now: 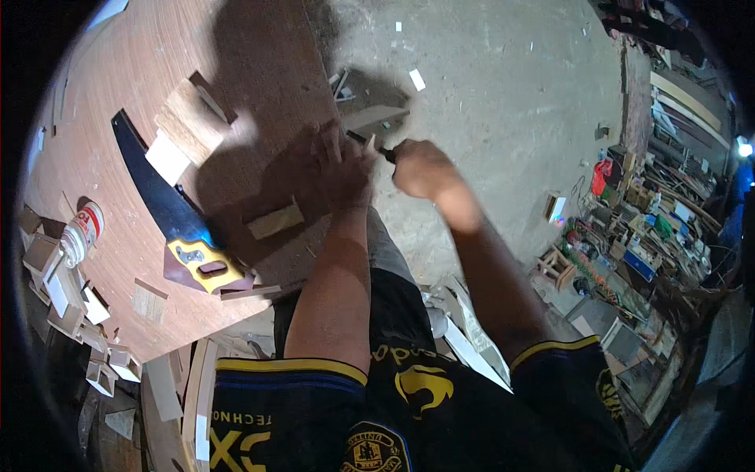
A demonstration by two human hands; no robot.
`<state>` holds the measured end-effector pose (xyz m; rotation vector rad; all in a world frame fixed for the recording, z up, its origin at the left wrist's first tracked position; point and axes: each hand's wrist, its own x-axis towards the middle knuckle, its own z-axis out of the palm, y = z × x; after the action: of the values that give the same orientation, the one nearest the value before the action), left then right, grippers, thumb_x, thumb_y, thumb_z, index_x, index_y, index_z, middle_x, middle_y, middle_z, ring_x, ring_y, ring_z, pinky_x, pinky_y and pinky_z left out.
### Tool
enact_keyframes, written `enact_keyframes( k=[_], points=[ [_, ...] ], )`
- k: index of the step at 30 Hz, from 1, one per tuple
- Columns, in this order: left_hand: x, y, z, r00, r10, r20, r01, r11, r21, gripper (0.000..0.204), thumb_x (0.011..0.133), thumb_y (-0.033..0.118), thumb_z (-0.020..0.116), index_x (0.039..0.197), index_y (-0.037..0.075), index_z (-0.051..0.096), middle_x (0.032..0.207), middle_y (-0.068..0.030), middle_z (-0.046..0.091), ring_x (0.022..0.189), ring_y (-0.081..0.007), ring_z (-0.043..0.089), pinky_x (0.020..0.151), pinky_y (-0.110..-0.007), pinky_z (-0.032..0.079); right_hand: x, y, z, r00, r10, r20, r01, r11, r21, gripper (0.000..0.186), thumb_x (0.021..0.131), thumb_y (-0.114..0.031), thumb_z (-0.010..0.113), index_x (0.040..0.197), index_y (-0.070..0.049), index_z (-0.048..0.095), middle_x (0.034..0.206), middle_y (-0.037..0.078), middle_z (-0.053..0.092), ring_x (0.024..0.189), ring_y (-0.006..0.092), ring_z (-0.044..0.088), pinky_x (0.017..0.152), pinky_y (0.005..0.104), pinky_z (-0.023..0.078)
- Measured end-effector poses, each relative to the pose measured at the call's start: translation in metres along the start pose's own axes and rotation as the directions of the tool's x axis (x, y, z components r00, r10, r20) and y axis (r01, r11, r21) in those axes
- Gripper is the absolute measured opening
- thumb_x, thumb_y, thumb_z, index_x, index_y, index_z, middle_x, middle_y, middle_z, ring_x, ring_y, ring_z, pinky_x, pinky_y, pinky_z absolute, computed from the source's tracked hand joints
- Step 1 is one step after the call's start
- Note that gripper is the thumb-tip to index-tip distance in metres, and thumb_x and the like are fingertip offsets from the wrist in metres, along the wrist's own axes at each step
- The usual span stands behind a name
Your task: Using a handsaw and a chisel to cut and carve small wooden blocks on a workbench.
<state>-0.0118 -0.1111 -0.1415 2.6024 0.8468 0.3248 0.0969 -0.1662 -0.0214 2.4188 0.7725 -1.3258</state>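
At the edge of the wooden sheet, my left hand [344, 169] is in shadow, its fingers pressed around something I cannot make out. My right hand [421, 171] is closed on a narrow dark-handled tool [388, 155], whose thin end reaches toward my left fingers. A handsaw [157, 185] with a yellow handle lies on the wooden sheet [267, 71] to the left. Near it are pale wood offcuts [189, 122] and a small rectangular wood piece [271, 222] under my shadow.
A tub [82, 234] and small box-like wooden pieces [51, 287] line the sheet's left side. The concrete floor [503, 94] has scattered scraps. Along the right stand a wooden stool [557, 267] and heaps of timber, boards and mixed clutter [668, 220].
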Motion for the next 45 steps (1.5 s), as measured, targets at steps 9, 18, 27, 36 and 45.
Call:
enact_keyframes(
  k=[9, 18, 27, 36, 45],
  points=[
    [0.001, 0.0, -0.008, 0.981, 0.029, 0.192, -0.033, 0.999, 0.015, 0.036, 0.083, 0.032, 0.067, 0.109, 0.007, 0.067, 0.138, -0.014, 0.046, 0.137, -0.038, 0.031, 0.111, -0.055, 0.029, -0.004, -0.003, -0.007, 1.0, -0.013, -0.015, 0.014, 0.999, 0.039, 0.028, 0.079, -0.009, 0.052, 0.101, -0.002, 0.068, 0.102, 0.024, 0.066, 0.099, 0.0394, 0.063, 0.085, 0.0442, 0.052],
    [0.002, 0.004, -0.002, 0.999, 0.049, 0.0, -0.049, 0.995, -0.089, 0.036, 0.082, 0.033, 0.068, 0.097, 0.001, 0.063, 0.134, -0.0159, 0.048, 0.136, -0.0425, 0.034, 0.108, -0.059, 0.031, 0.0, -0.006, -0.009, 0.996, 0.079, 0.031, -0.082, 0.99, 0.114, 0.033, 0.08, -0.006, 0.049, 0.107, -0.003, 0.068, 0.109, 0.024, 0.065, 0.105, 0.0375, 0.062, 0.09, 0.0442, 0.05],
    [0.005, 0.003, -0.003, 0.998, 0.02, 0.053, -0.012, 0.988, -0.154, 0.029, 0.08, 0.028, 0.068, 0.094, 0.003, 0.062, 0.137, -0.014, 0.046, 0.135, -0.0416, 0.035, 0.109, -0.059, 0.03, 0.007, 0.011, 0.015, 0.997, 0.066, -0.035, -0.062, 0.993, 0.098, 0.031, 0.081, -0.009, 0.051, 0.106, -0.003, 0.067, 0.112, 0.023, 0.064, 0.103, 0.0382, 0.062, 0.086, 0.0443, 0.051],
    [0.001, 0.006, -0.004, 0.999, -0.014, 0.049, 0.024, 0.976, -0.218, 0.027, 0.082, 0.029, 0.068, 0.093, 0.005, 0.063, 0.136, -0.0114, 0.046, 0.136, -0.0399, 0.033, 0.107, -0.062, 0.03, -0.001, 0.0, 0.006, 1.0, 0.008, 0.002, -0.008, 0.993, 0.117, 0.028, 0.081, -0.009, 0.052, 0.103, -0.001, 0.066, 0.106, 0.023, 0.066, 0.102, 0.0383, 0.063, 0.089, 0.044, 0.051],
    [-0.007, -0.006, 0.007, 0.989, 0.026, 0.146, -0.02, 0.999, -0.038, 0.032, 0.081, 0.03, 0.071, 0.095, 0.002, 0.066, 0.133, -0.0125, 0.051, 0.13, -0.0361, 0.041, 0.109, -0.052, 0.033, -0.01, -0.01, -0.014, 0.993, 0.114, -0.006, -0.111, 0.979, 0.168, 0.034, 0.078, -0.005, 0.049, 0.107, -0.004, 0.068, 0.105, 0.024, 0.065, 0.102, 0.0397, 0.063, 0.084, 0.0456, 0.052]
  ],
)
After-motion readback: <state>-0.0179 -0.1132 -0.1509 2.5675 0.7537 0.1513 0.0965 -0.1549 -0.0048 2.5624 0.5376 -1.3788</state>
